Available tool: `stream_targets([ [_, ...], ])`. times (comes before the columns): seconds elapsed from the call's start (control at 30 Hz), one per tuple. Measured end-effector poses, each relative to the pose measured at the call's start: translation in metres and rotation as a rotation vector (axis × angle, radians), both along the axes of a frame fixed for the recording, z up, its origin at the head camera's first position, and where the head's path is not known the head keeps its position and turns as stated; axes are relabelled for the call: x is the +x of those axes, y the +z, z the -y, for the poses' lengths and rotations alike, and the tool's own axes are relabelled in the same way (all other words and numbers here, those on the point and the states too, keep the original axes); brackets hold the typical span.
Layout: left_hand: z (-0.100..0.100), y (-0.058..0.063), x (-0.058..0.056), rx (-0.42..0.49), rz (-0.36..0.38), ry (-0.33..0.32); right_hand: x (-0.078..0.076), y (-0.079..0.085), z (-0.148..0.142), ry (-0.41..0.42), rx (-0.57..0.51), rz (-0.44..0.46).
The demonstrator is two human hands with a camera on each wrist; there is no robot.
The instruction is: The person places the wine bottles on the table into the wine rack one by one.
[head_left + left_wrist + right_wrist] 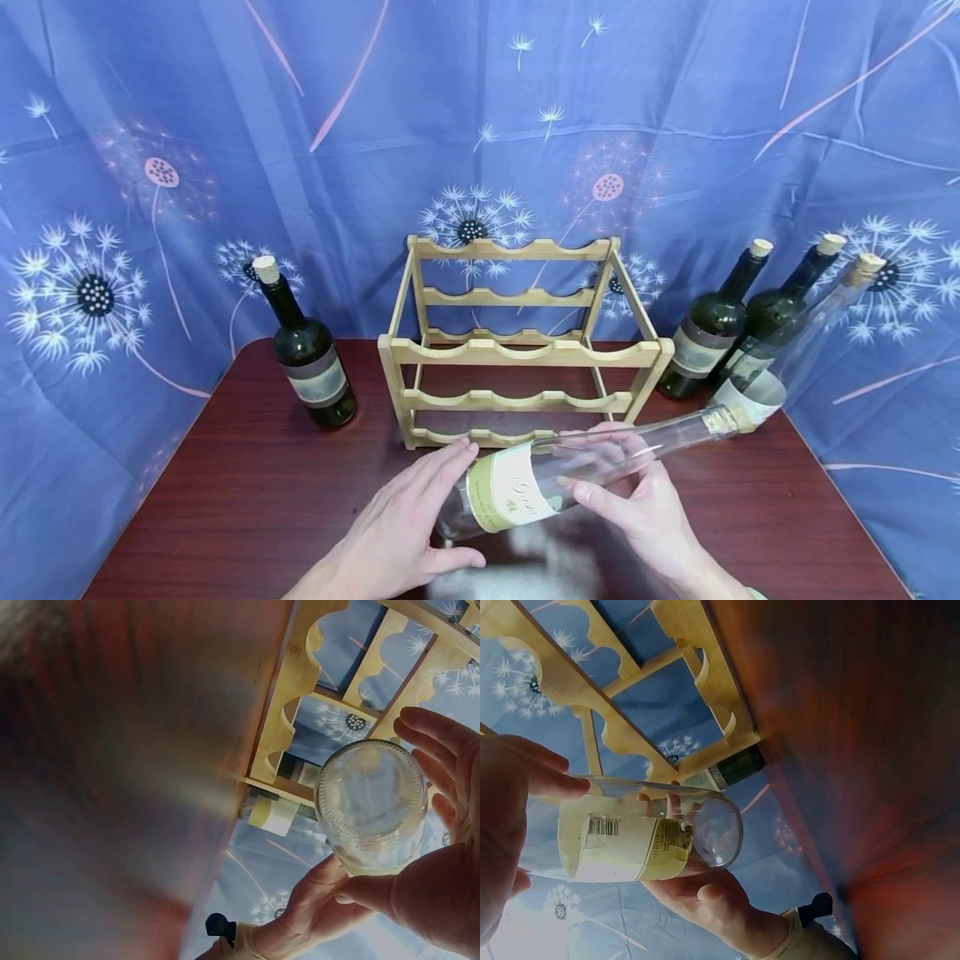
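Note:
A clear glass wine bottle point(513, 492) with a white and yellow-green label lies tilted above the table, its corked neck to the right and slightly raised. My right hand point(645, 508) grips it around the upper body, thumb in front and fingers behind the glass. By the base, my left hand point(397, 517) is spread with fairly straight fingers and the thumb apart. In the left wrist view the round bottle base point(371, 806) faces the left palm; whether those fingers touch the glass I cannot tell. Behind the bottle stands a wooden wine rack point(525, 354) with scalloped rails.
A corked dark green bottle point(307, 346) stands upright left of the rack. To its right are two more dark corked bottles, one nearer the rack point(708, 325) and one behind point(776, 308), plus a clear corked bottle point(757, 396). A blue dandelion-print cloth point(480, 100) hangs behind the reddish-brown table point(225, 492).

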State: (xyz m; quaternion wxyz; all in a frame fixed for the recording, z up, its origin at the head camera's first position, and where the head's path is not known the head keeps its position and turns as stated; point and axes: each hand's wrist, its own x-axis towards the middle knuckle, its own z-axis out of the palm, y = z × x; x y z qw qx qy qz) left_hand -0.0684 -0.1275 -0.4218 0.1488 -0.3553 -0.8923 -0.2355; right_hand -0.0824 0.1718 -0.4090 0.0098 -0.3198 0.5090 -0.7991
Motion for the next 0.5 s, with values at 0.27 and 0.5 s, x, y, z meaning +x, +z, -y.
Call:
stream_targets([
  [0.27, -0.0003, -0.0030, -0.0011, -0.009, -0.009, -0.005, 0.0031, -0.0021, 0.0045, 0.041, -0.027, -0.014],
  [0.5, -0.0006, -0.0025, -0.0010, -0.008, 0.009, -0.004, 0.0033, -0.0048, 0.0068, 0.097, -0.077, -0.040],
])
